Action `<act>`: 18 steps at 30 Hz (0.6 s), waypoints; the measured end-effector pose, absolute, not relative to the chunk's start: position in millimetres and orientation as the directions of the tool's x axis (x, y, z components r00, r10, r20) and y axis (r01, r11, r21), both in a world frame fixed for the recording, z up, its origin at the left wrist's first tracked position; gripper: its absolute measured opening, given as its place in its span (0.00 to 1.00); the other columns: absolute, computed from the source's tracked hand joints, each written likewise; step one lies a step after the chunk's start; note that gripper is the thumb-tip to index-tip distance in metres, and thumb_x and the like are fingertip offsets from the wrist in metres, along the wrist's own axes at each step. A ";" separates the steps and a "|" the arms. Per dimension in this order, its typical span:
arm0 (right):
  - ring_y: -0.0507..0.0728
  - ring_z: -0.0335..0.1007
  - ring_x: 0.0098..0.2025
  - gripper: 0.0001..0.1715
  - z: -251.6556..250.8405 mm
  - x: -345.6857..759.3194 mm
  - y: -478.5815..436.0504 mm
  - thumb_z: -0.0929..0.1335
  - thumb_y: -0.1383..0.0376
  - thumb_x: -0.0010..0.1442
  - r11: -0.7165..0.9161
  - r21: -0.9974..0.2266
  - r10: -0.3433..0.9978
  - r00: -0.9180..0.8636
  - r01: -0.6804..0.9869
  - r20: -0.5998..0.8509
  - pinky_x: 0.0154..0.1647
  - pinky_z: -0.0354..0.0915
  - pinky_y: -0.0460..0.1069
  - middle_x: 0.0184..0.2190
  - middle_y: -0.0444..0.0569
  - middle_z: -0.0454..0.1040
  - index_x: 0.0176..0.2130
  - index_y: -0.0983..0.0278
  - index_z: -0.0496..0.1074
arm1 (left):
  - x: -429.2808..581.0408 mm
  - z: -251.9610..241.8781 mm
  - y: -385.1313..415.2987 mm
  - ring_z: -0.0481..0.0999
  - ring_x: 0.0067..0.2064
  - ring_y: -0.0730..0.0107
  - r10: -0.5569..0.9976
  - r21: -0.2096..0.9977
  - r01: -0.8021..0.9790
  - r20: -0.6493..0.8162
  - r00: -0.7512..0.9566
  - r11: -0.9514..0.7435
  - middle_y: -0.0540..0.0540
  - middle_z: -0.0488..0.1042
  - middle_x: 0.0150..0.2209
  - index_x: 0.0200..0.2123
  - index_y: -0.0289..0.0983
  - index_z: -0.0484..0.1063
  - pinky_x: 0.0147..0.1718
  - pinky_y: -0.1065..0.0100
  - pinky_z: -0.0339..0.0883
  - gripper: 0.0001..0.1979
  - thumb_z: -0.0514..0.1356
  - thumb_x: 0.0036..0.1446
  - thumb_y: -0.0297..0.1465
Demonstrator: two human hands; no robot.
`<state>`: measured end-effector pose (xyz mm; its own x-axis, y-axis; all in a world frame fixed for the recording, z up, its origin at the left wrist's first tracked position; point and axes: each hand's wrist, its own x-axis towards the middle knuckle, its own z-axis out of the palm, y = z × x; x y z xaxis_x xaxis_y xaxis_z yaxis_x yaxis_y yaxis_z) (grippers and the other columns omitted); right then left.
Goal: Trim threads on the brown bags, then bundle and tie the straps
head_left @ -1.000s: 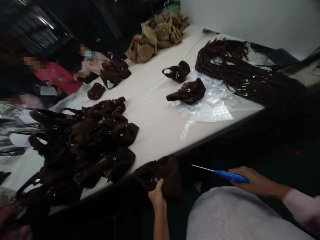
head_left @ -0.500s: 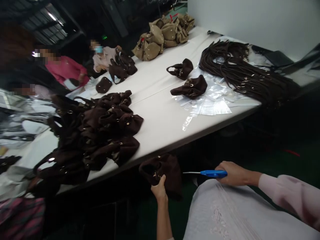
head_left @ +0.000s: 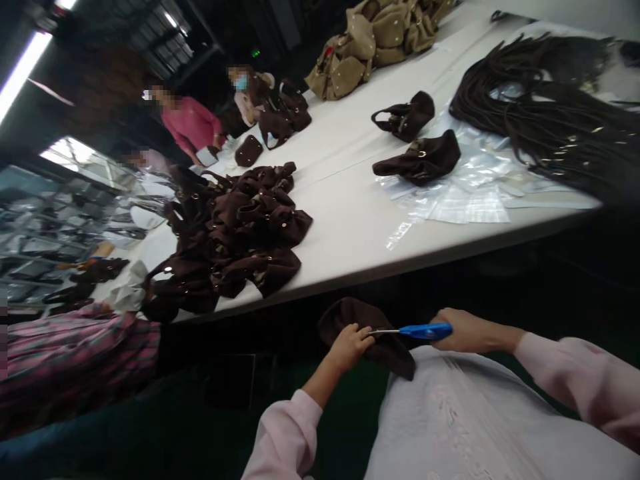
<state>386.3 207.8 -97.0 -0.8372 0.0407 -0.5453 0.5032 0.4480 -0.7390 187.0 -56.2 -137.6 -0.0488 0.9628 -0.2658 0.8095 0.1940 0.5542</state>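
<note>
My left hand (head_left: 349, 347) grips a dark brown suede bag (head_left: 361, 329) held below the table's front edge, over my lap. My right hand (head_left: 463, 330) holds blue-handled scissors (head_left: 419, 331); their thin metal tips point left and meet the bag right at my left fingers. Both sleeves are pale pink.
The white table (head_left: 350, 227) carries a heap of brown bags (head_left: 235, 233) at left, two single brown bags (head_left: 417, 160) on clear plastic sleeves (head_left: 460, 200), a bundle of dark straps (head_left: 545, 113) at right and tan bags (head_left: 380, 33) at the back. Other people sit at far left; a plaid sleeve (head_left: 75, 353) is near.
The view has tilted and shifted right. My left hand raised the bag nearer my lap, and the scissors' tips moved left until they touch it.
</note>
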 end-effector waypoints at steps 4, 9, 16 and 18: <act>0.49 0.53 0.20 0.13 -96.4 375.9 209.7 0.66 0.61 0.47 0.462 -0.661 0.185 -0.793 0.592 -0.580 0.22 0.47 0.47 0.18 0.43 0.60 0.19 0.65 0.59 | 186.5 -136.4 -31.8 0.69 0.47 0.62 0.952 0.456 0.889 -0.291 0.098 0.048 0.40 0.73 0.52 0.44 0.38 0.73 0.51 0.58 0.61 0.15 0.47 0.66 0.27; 0.48 0.51 0.19 0.14 -120.2 389.0 224.7 0.65 0.61 0.47 0.451 -0.688 0.176 -0.813 0.568 -0.555 0.22 0.46 0.47 0.16 0.42 0.59 0.18 0.65 0.58 | 191.5 -135.3 -19.2 0.70 0.45 0.62 0.933 0.372 0.927 -0.314 0.176 -0.050 0.43 0.74 0.51 0.43 0.38 0.72 0.48 0.60 0.63 0.12 0.49 0.65 0.26; 0.50 0.55 0.19 0.10 -125.8 390.9 240.0 0.65 0.64 0.44 0.391 -0.704 0.192 -0.801 0.593 -0.567 0.22 0.47 0.47 0.16 0.42 0.60 0.18 0.64 0.59 | 198.5 -155.3 -10.8 0.74 0.41 0.62 0.945 0.314 0.948 -0.293 0.145 -0.048 0.47 0.77 0.47 0.40 0.38 0.73 0.47 0.59 0.69 0.11 0.55 0.56 0.21; 0.50 0.56 0.20 0.09 -131.1 396.0 254.9 0.65 0.64 0.44 0.339 -0.701 0.259 -0.778 0.628 -0.572 0.22 0.48 0.47 0.17 0.42 0.62 0.20 0.64 0.59 | 196.7 -157.0 -7.1 0.75 0.43 0.60 0.960 0.286 0.958 -0.261 0.099 -0.021 0.46 0.77 0.48 0.40 0.39 0.73 0.49 0.57 0.70 0.13 0.55 0.55 0.19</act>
